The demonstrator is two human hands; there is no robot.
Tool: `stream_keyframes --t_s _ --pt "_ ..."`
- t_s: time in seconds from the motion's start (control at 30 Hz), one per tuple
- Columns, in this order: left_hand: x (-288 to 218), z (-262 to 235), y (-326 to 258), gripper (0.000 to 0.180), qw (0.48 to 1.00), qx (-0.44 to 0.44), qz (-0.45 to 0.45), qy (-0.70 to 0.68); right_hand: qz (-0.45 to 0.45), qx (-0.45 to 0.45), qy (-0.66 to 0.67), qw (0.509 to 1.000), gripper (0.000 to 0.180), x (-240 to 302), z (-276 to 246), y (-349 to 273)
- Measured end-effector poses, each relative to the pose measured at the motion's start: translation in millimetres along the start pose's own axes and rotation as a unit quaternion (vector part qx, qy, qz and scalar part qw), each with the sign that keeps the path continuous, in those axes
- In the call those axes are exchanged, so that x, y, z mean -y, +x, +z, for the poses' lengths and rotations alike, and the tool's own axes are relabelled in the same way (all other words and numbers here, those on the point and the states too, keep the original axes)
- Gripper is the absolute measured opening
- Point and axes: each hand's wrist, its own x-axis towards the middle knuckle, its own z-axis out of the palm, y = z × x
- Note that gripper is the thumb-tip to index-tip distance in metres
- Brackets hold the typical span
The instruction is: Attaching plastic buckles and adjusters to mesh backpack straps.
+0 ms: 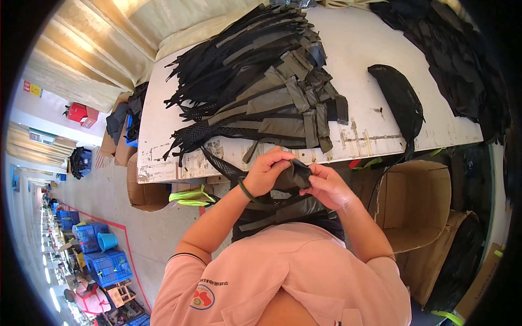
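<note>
A worn white table (375, 136) with scuffed, chipped paint along its near edge carries a big heap of black mesh and olive webbing strap pieces (266, 87). Just right of it lies a single black mesh pad (399, 100) — and at the far right corner, probably more black fabric pieces (457, 60).

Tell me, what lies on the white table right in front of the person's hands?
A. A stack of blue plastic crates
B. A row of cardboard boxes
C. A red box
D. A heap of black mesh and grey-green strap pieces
D: a heap of black mesh and grey-green strap pieces spreads over the white table, just beyond both hands, which hold a dark fabric piece.
</note>
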Motion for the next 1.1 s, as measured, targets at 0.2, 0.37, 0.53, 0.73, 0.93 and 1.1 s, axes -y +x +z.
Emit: stream_keyframes --t_s 0.2,0.37,0.53,0.73,0.93,1.1 --pt "-28 6 1 0.014 0.997 0.052 -0.055 -0.025 -0.184 -0.183 -0.536 0.803 0.011 -5 -7 5" --pt "-14 5 2 0.026 0.982 0.045 -0.161 0.082 -0.208 -0.269 -0.489 0.803 0.012 9 -11 7" --pt "0 8 0 0.031 0.986 0.022 -0.162 0.011 -0.127 -0.109 -0.493 0.854 0.020 7 7 7" --pt "0 10 -2 0.037 0.977 0.024 -0.210 -0.013 -0.079 -0.186 -0.460 0.865 0.018 12 7 6" --pt "-2 3 1 0.039 0.965 0.009 -0.254 -0.061 -0.141 -0.176 -0.490 0.842 0.016 18 15 4" --pt "-14 5 -2 0.041 0.955 -0.002 -0.272 -0.117 -0.206 -0.287 -0.466 0.811 0.012 41 -16 5"
